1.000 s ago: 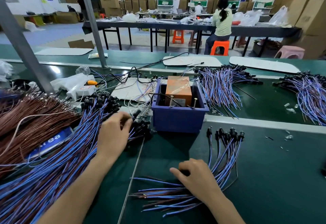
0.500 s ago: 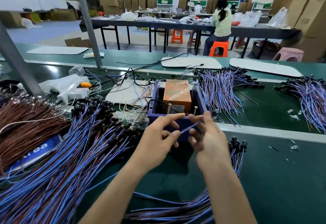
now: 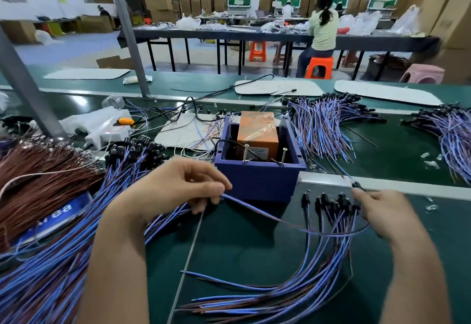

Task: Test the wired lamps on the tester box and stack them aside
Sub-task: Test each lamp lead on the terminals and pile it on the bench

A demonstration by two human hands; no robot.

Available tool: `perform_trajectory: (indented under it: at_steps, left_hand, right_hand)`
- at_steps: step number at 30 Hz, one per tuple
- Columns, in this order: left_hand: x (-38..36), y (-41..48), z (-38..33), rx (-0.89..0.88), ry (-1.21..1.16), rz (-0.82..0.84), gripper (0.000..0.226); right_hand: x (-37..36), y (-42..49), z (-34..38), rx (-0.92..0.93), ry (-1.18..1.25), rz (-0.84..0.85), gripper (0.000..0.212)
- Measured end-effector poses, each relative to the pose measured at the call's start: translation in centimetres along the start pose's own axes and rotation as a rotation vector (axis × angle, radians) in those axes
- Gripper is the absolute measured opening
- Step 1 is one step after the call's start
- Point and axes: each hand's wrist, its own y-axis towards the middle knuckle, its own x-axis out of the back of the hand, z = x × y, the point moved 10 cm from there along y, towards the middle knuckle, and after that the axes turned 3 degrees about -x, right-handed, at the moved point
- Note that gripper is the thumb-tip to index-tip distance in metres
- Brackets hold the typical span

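Fingers [image 3: 211,188] of the left hand [image 3: 173,191] are pinched on the wire end of one wired lamp [image 3: 267,216], and its black head is pinched by the right hand [image 3: 387,211]. The blue wire is hung slack between them, just near of the blue tester box [image 3: 257,186]. A fanned stack of lamps [image 3: 326,260] is laid on the green belt [image 3: 420,260] under the right hand, and a large pile [image 3: 51,260] is heaped at left.

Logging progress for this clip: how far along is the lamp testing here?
Looks done: a small stack of lamps lies front-right of the tester box. In hand: one wired lamp, left hand pinching its wire end, right hand its black head, clear of the box. Left: the large pile at left, by far the bigger share.
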Motion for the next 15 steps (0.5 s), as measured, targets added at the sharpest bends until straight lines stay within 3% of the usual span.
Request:
perform_trajectory:
  at_steps: [2,5,8,11,13,15]
  left_hand:
    - [-0.1,0.5,-0.5,-0.04,-0.173,-0.089,0.016]
    - [-1.6,1.6,-0.6,-0.046,-0.369,-0.095,0.016]
    - [-3.3,2.5,-0.3,-0.031,-0.413,-0.102,0.009]
    - [-4.4,3.5,0.2,-0.011,-0.311,-0.177,0.012]
    - [-5.1,3.9,0.5,-0.007,-0.298,-0.214,0.012]
    - [-5.6,4.2,0.8,-0.005,-0.356,-0.237,0.011]
  right_hand:
    - [-0.8,0.1,-0.5,-0.043,-0.039,0.055,0.046]
    - [-2.0,-0.3,-0.9,-0.105,-0.07,0.156,0.04]
    - [-1.8,-0.4,0.1,-0.043,-0.186,0.101,0.042]
    - [-1.7,-1.9,3.8,0.11,0.103,0.072,0.059]
    - [-3.9,-4.4,7.4,0.247,0.347,0.287,0.043]
    - [-6.3,-6.6,10.1,0.365,0.385,0.436,0.03]
